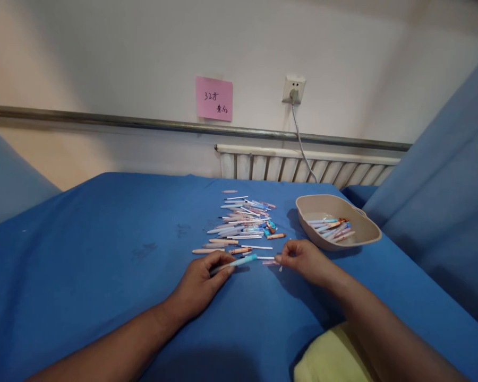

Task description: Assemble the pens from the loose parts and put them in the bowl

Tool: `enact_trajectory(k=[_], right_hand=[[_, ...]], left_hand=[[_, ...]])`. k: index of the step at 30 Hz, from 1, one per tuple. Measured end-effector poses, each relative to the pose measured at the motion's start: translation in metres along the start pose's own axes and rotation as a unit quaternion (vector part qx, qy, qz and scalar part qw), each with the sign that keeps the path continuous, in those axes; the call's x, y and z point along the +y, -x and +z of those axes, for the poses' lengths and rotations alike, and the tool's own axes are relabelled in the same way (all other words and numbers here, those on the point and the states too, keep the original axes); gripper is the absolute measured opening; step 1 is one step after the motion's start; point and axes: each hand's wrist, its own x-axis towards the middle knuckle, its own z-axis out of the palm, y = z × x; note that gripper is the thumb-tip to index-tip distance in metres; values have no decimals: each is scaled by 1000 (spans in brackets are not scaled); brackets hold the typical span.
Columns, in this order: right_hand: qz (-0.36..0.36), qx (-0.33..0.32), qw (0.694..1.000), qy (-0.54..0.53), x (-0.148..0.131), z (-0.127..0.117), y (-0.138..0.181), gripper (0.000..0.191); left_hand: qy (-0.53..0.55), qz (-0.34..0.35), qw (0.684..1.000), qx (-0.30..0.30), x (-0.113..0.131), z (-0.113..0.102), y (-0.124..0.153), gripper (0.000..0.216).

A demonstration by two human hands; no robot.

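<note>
My left hand is closed around a light-blue pen barrel, its teal end pointing right. My right hand pinches the end of a thin white pen refill. The refill's other end meets the barrel's teal end; I cannot tell whether it is inside. Just beyond both hands lies a loose spread of pen parts: pale barrels on the left, white refills and patterned pieces toward the right. An orange-brown patterned piece lies right beside my left fingertips.
A beige plastic basin with several pens in it stands to the right on the blue-covered surface. Yellow-green cloth shows under my right forearm. Behind are a metal rail, a radiator and a plugged-in socket.
</note>
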Motion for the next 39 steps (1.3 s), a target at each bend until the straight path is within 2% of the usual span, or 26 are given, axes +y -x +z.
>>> enact_trajectory(k=[1,3,5,7,13,19,23,30,33,39], right_hand=[[-12,20,994,103,-1,1,3,25],[-22,45,964,260,-4,5,9,19],[-15,44,938,343,-8,10,12,17],[-12,31,926,377,-10,13,13,16],[-32,18,923,384,-9,12,11,13],[-10,23,927,374,-11,14,13,20],[-28,26,923,384,-8,16,13,14],[-51,6,916,397,-7,16,12,18],[-44,4,920,389,-7,14,11,17],[-5,45,926,376,-4,14,5,22]], left_hand=[[1,1,1000,-2,0,0,0,21],[2,0,1000,-5,1,-1,0,20],[1,-3,1000,-7,1,-1,0,20],[-2,-5,1000,-7,1,-1,0,20],[2,-6,1000,-11,0,-1,0,21],[5,-2,1000,-13,-1,0,0,21],[6,-2,1000,-12,1,0,0,21],[5,-7,1000,-18,4,-1,0,21],[7,-8,1000,-20,4,-1,0,22],[12,-7,1000,-23,4,-1,0,22]])
